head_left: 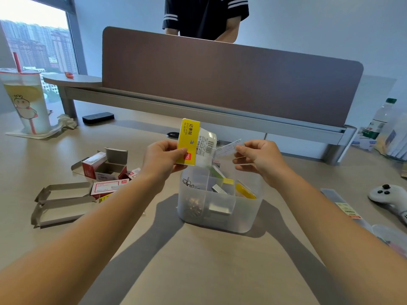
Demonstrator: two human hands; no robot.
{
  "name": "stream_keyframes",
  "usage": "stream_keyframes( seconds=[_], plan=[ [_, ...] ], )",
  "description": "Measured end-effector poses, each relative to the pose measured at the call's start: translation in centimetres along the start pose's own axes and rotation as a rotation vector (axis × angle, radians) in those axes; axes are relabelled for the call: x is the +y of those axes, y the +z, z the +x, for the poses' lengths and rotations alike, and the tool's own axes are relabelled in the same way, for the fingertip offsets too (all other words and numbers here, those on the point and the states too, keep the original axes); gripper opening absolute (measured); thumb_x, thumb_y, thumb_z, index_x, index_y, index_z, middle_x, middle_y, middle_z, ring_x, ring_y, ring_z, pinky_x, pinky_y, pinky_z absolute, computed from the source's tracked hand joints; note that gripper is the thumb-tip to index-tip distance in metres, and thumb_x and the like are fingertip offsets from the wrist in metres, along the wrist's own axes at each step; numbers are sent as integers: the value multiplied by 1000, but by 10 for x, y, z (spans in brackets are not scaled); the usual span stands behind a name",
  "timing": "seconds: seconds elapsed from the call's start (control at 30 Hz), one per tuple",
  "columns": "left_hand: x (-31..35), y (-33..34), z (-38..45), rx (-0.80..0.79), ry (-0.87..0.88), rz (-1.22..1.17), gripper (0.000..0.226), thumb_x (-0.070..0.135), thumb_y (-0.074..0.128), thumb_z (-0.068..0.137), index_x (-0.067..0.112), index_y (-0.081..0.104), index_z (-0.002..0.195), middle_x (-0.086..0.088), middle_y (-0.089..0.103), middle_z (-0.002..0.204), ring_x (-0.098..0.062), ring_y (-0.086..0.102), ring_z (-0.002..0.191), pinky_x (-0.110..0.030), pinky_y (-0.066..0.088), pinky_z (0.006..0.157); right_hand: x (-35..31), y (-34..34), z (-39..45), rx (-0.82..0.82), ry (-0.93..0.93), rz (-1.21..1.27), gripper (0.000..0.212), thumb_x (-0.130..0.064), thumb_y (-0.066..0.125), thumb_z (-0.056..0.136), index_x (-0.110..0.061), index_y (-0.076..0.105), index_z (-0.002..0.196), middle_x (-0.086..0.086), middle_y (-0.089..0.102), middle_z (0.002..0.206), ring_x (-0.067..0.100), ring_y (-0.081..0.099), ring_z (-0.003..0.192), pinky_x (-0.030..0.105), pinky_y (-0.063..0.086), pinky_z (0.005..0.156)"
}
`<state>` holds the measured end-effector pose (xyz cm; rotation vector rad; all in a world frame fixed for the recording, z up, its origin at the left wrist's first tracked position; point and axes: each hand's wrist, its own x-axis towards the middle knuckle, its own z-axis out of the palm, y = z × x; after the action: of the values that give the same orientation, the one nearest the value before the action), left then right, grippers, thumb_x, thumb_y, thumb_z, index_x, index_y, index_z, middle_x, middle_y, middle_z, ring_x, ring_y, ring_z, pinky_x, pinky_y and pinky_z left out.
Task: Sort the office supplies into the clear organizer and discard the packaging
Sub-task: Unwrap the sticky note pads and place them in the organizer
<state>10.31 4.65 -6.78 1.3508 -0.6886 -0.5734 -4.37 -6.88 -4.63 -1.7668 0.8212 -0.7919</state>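
My left hand [164, 157] grips a yellow and white sticky-note pack [193, 144] above the clear organizer [218, 221]. My right hand [257, 157] pinches the pack's clear plastic wrapper flap [226, 148], pulled out to the right. The organizer stands mid-desk, divided into compartments. It holds paper clips at the left, staple strips in the middle and yellow note pads at the right.
Opened red and white staple boxes and flattened cardboard [88, 186] lie to the left. A drink cup [26, 102] and a black device [98, 117] stand at the back left. A white game controller [389, 199] and a packaged ruler [343, 205] lie at right. A person stands behind the brown divider [220, 80].
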Motion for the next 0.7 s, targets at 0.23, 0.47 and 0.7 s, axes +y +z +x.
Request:
stream_keyframes(
  seconds=[0.23,0.47,0.7],
  plan=[
    [0,-2,1,-6,-5,0,17,8,47,89,14,53,75,-1,61,78,-10,60,73,-22,50,66,2,1,3,8,-91,-36,16,-11,53,87,-14,57,72,0,61,72,13,61,69,17,55,59],
    [3,-3,1,-13,16,-31,16,9,47,90,14,53,76,-1,62,79,-10,61,74,-22,52,67,1,1,5,69,-206,-115,7,-12,52,88,-7,56,86,3,60,80,10,58,67,13,52,55],
    [7,-5,1,-9,43,-61,16,10,46,90,15,53,76,-1,62,79,-11,61,75,-25,52,71,1,0,9,57,-370,-511,13,-16,56,86,-6,62,92,3,57,83,12,50,72,18,42,59]
  ],
)
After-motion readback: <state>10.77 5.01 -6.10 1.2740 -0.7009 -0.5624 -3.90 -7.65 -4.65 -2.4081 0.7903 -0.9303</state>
